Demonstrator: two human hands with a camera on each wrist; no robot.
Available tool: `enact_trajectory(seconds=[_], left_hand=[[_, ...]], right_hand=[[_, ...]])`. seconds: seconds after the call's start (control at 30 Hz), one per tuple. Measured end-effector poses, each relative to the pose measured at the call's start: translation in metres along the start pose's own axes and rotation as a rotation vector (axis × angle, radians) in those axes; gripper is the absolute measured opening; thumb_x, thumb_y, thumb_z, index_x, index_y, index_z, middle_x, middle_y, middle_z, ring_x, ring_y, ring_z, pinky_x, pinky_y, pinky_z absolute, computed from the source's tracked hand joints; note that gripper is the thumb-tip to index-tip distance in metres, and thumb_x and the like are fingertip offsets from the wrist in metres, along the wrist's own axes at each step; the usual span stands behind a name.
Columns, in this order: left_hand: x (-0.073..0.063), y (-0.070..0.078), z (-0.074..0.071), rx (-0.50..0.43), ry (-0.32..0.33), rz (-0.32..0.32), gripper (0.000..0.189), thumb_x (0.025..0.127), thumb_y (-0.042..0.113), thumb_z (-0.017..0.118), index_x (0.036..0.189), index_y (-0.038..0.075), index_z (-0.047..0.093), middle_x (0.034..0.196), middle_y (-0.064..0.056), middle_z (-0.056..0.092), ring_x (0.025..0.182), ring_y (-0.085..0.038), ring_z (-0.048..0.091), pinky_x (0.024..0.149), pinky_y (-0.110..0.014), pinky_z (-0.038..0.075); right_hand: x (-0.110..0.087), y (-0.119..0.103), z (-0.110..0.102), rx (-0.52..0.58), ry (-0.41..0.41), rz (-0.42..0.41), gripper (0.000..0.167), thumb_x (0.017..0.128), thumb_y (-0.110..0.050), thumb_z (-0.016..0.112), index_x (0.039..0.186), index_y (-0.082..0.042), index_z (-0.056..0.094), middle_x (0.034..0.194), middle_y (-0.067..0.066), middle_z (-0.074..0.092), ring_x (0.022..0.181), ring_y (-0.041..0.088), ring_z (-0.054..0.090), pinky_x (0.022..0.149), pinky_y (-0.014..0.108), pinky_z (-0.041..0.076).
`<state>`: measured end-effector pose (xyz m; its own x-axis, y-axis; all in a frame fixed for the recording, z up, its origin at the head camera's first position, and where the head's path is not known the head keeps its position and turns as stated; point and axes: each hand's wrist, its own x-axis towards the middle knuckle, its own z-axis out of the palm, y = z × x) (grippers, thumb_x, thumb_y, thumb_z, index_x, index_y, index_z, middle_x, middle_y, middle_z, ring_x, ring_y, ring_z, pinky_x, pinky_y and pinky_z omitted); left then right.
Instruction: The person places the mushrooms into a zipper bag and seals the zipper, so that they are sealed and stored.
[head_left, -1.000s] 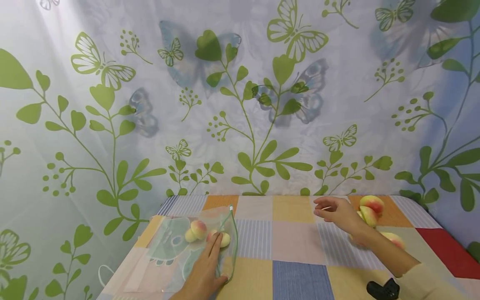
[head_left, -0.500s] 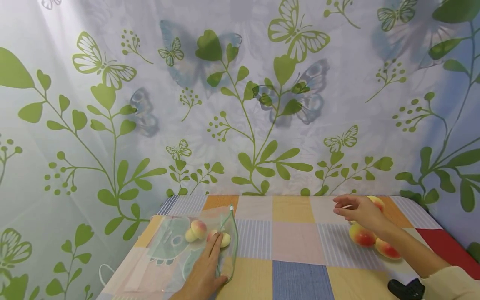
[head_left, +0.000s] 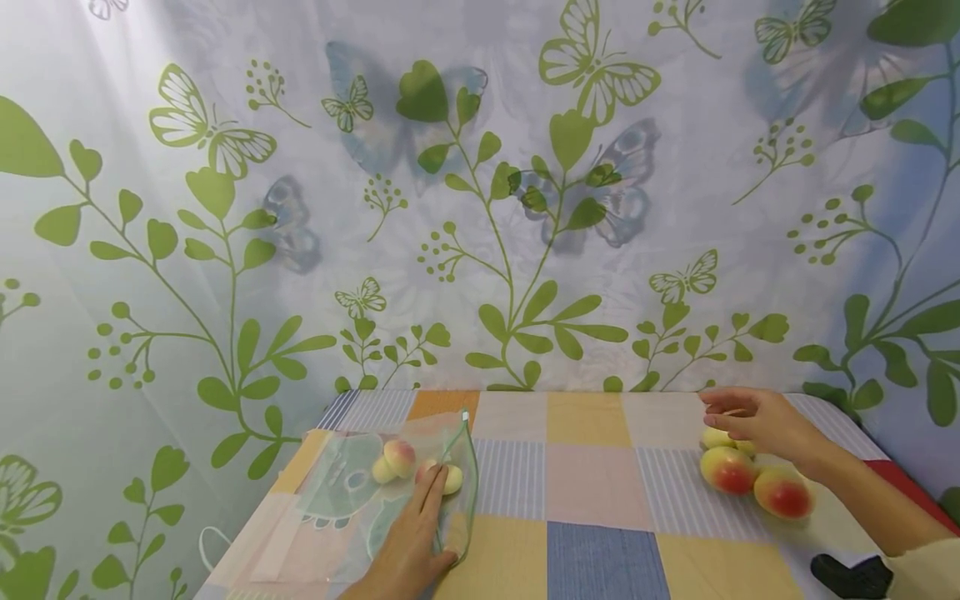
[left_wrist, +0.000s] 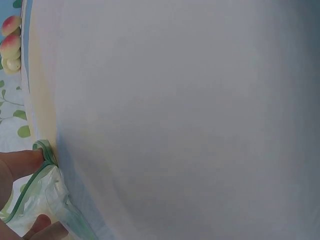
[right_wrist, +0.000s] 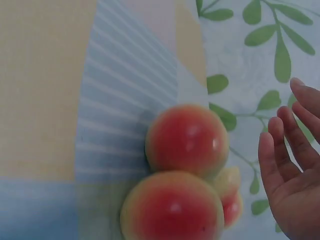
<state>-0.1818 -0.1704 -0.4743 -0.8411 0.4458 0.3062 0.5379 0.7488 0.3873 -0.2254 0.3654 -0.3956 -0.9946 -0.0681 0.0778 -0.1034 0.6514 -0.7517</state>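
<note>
In the head view my left hand (head_left: 411,529) lies on a clear zip bag (head_left: 472,492) with a green edge, its fingers nearly straight. In the left wrist view the thumb touches the green zip rim (left_wrist: 46,150), while other fingers show lower down by the plastic. Two mushroom-shaped pieces, yellow with pinkish-red caps, are at the bag: one (head_left: 394,461) to the left, another (head_left: 450,479) partly behind my fingertips. My right hand (head_left: 768,425), fingers loosely bent and holding nothing, hovers above several red-and-yellow mushroom-shaped pieces (head_left: 783,493). It partly hides those behind.
A patchwork cloth (head_left: 592,483) covers the table. Near my right sleeve a black object (head_left: 851,575) shows at the lower edge. A curtain (head_left: 480,208) with green leaves and butterflies hangs behind the table. A pale cord loop (head_left: 213,542) sticks out at the left edge.
My right hand has moved to the right, over the mushroom-shaped pieces, uncovering the front ones. The left hand and the bag stay where they were.
</note>
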Motion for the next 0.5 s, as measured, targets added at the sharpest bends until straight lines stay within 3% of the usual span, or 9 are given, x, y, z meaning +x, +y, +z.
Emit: enact_trajectory(seconds=[0.23, 0.33, 0.4, 0.5], left_hand=[[0.001, 0.001, 0.0, -0.006, -0.001, -0.023, 0.117, 0.068, 0.004, 0.095, 0.16, -0.003, 0.023, 0.163, -0.023, 0.027, 0.142, -0.044, 0.04, 0.105, -0.056, 0.047], [0.002, 0.001, 0.0, -0.005, 0.002, -0.033, 0.117, 0.068, 0.004, 0.095, 0.16, -0.002, 0.024, 0.163, -0.021, 0.028, 0.142, -0.043, 0.04, 0.106, -0.056, 0.046], [0.002, 0.001, 0.0, -0.004, 0.0, -0.034, 0.117, 0.068, 0.004, 0.095, 0.16, -0.002, 0.024, 0.163, -0.022, 0.027, 0.142, -0.043, 0.039, 0.106, -0.056, 0.046], [0.002, 0.002, 0.0, 0.0, 0.003, -0.034, 0.116, 0.068, 0.004, 0.095, 0.16, -0.003, 0.024, 0.163, -0.022, 0.028, 0.142, -0.043, 0.039, 0.107, -0.056, 0.046]], right_hand=[[-0.005, 0.028, -0.026, -0.033, -0.025, 0.039, 0.058, 0.1, -0.033, 0.072, 0.137, 0.009, 0.058, 0.128, 0.024, 0.066, 0.108, 0.03, 0.065, 0.077, 0.03, 0.06], [-0.008, 0.042, -0.035, -0.058, -0.03, 0.001, 0.053, 0.102, -0.031, 0.069, 0.137, 0.007, 0.059, 0.129, 0.022, 0.066, 0.105, 0.012, 0.065, 0.076, 0.027, 0.058], [-0.011, 0.052, -0.038, -0.021, -0.049, -0.03, 0.049, 0.105, -0.029, 0.064, 0.138, 0.007, 0.059, 0.132, 0.013, 0.065, 0.104, -0.002, 0.06, 0.077, 0.026, 0.058], [-0.013, 0.065, -0.042, 0.07, -0.111, -0.046, 0.046, 0.108, -0.023, 0.057, 0.139, 0.011, 0.056, 0.134, 0.009, 0.063, 0.103, -0.009, 0.057, 0.08, 0.029, 0.059]])
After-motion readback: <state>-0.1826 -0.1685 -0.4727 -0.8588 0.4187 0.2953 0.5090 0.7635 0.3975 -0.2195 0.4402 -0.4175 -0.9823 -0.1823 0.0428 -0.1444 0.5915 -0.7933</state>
